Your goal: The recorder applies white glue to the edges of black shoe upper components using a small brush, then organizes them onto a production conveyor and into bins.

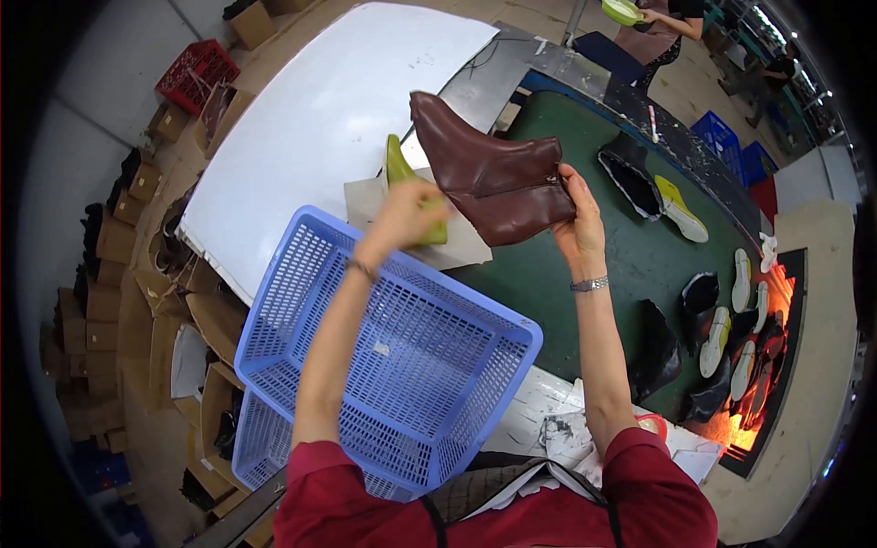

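Observation:
A brown leather ankle boot (498,178) is in my right hand (582,219), which grips it by the shaft end. The boot lies sideways in the air, its toe toward the upper left, with a zip seam along the side. My left hand (404,216) is smeared by motion, its fingers overlapping a yellow-green shoe last (399,164). Whether it grips the last I cannot tell. Part of the last is hidden behind that hand. Beneath it lies a piece of grey-brown cardboard (466,245) on the table.
A blue plastic basket (525,333) stands under my left forearm, on another one. Dark boots (630,173) and yellow-white soled shoes (715,342) lie on the green conveyor belt (548,292), near a glowing orange heater opening (742,429). Cardboard boxes line the left; people stand beyond.

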A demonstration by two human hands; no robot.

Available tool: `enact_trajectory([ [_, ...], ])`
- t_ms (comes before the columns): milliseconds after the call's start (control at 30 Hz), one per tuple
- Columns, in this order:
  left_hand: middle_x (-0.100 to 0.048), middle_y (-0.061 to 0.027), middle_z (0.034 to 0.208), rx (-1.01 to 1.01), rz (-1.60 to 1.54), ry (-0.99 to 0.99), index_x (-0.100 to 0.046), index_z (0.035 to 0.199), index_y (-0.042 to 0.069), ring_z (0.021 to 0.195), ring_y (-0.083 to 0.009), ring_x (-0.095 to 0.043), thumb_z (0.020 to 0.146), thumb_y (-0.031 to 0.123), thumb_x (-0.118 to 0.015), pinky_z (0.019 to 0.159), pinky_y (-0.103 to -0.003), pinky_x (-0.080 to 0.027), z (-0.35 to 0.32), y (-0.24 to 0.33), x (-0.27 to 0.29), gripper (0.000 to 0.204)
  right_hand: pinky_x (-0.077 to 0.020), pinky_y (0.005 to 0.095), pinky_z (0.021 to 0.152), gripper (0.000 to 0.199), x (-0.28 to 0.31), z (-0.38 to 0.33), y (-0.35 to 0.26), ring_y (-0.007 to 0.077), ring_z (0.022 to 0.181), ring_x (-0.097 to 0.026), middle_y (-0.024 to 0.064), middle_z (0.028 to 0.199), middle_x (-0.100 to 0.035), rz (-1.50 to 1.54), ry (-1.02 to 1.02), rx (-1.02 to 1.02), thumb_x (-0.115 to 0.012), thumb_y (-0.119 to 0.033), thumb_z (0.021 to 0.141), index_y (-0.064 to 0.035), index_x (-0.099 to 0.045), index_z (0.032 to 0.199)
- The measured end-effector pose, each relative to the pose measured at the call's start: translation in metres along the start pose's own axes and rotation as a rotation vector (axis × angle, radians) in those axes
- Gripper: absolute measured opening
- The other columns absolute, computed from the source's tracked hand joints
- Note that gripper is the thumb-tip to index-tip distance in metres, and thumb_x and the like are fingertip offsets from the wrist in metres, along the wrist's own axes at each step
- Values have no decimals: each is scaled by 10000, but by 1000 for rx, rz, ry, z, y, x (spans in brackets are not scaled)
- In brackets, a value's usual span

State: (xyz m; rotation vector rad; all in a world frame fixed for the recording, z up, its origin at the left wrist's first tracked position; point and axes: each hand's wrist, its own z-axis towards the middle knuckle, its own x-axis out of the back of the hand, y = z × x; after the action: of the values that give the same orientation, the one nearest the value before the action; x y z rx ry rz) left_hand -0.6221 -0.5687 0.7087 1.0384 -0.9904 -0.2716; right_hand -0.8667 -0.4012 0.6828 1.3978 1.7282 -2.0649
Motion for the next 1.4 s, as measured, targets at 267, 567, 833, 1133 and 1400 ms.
enact_trajectory([
  [267, -695, -259, 1130, 784, 406, 138, -629, 1175, -42, 1087, -389, -678, 787, 467, -735, 903, -471, -557, 83, -169, 28, 648, -529, 309, 892, 289, 50, -4, 120, 124, 1062, -614, 3, 1180, -651, -105, 165, -146, -623, -210, 1028, -69, -643, 1279],
  [567, -690, -262, 1107, 752, 328, 378, -619, 1158, -43, 1041, -402, -682, 816, 440, -667, 877, -456, -561, 94, -184, 35, 594, -525, 352, 963, 258, 54, 0, 118, 145, 1114, -617, 29, 1211, -652, 45, 113, -199, -620, -185, 1025, -84, -620, 1263],
  [833, -654, -100, 955, 541, -582, 540, -587, 1127, 26, 794, -184, -679, 1030, 319, -528, 615, -348, -606, 73, -147, 43, 314, -471, 334, 1043, 451, -11, -2, 72, 192, 1227, -586, 108, 1325, -629, -392, -132, 152, -701, -193, 970, -17, -559, 1360],
  [1133, -652, -144, 1174, 504, -1047, 427, -536, 1346, 83, 1074, -292, -664, 1053, 554, -417, 890, -504, -588, 51, -61, 70, 567, -545, 502, 995, 721, -23, -10, 128, 248, 1175, -624, 119, 1321, -602, -332, -257, -95, -696, -51, 930, -54, -291, 1526],
  [1400, -676, -148, 1138, 557, -757, 416, -614, 1229, -55, 1037, -235, -665, 863, 724, -624, 904, -401, -551, 15, -70, 113, 861, -576, 282, 823, 342, -44, 19, 149, 121, 879, -689, 60, 1046, -710, -531, -277, -148, -818, -88, 851, 3, -652, 1136],
])
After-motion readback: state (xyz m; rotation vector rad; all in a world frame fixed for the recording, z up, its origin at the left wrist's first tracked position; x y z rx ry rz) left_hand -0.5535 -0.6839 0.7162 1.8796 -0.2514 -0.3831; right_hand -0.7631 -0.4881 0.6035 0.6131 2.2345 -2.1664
